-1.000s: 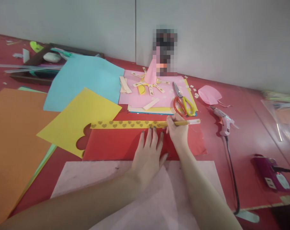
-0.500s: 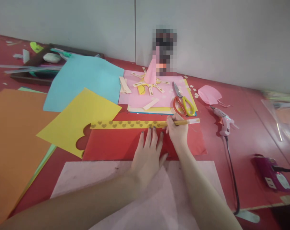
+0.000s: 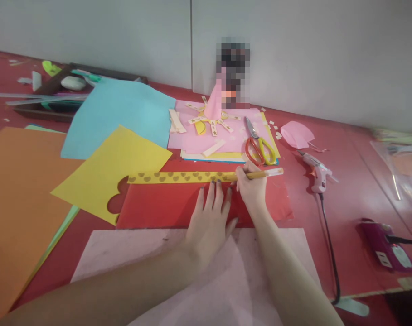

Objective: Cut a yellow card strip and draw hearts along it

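A narrow yellow paper strip [image 3: 168,177] with drawn brown hearts lies across a red sheet [image 3: 158,203]. My left hand [image 3: 210,215] rests flat with fingers spread, its fingertips on the strip's lower edge. In my right hand [image 3: 251,190] is a pen [image 3: 265,174] with a gold-brown barrel and a clear end, its tip at the strip's right part and hidden by the fingers. Just beyond my right hand lie scissors [image 3: 260,145] with one red and one yellow handle. A yellow sheet [image 3: 113,167] with heart-shaped cutouts lies at the strip's left end.
A pink paper cone [image 3: 214,104] with labelled strips around its base stands on stacked paper. Blue [image 3: 124,108] and orange [image 3: 25,190] sheets lie left, before a dark tray [image 3: 46,113]. A glue gun [image 3: 317,172] and a purple power socket [image 3: 384,246] are at right.
Almost nothing differs. Both hands stay in place on the strip, and the pen keeps about the same position; the view has shifted very slightly.
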### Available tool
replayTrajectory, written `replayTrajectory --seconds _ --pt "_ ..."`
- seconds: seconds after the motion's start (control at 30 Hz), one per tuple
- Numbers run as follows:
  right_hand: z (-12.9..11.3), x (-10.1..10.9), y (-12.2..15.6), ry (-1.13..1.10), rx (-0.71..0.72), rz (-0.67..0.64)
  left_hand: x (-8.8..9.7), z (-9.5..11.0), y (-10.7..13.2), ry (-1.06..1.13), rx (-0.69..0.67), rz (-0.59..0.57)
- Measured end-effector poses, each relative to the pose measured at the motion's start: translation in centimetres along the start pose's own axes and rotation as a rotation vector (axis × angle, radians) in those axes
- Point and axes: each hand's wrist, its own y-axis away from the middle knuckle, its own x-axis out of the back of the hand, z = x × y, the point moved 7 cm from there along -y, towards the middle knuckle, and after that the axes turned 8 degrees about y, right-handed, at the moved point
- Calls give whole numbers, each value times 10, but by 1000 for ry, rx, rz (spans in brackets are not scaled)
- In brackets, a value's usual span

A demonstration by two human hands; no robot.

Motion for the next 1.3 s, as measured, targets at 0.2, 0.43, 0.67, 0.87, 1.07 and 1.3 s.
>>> replayTrajectory --seconds 0.2,0.43,0.67,0.87,1.07,1.3 --pt "0 -1 -1 -35 -15 -1 0 0 0 -3 3 -10" --pt "0 -2 0 -63 -12 -17 0 0 0 7 3 -4" --pt "0 0 1 -49 3 5 0 0 0 24 8 -11" --pt "0 0 0 -44 4 4 -1 0 0 27 5 1" --pt "2 7 -1 -209 -28 80 -1 -2 1 28 9 20" --pt "6 15 -1 -270 -18 155 -1 -2 2 0 38 -24"
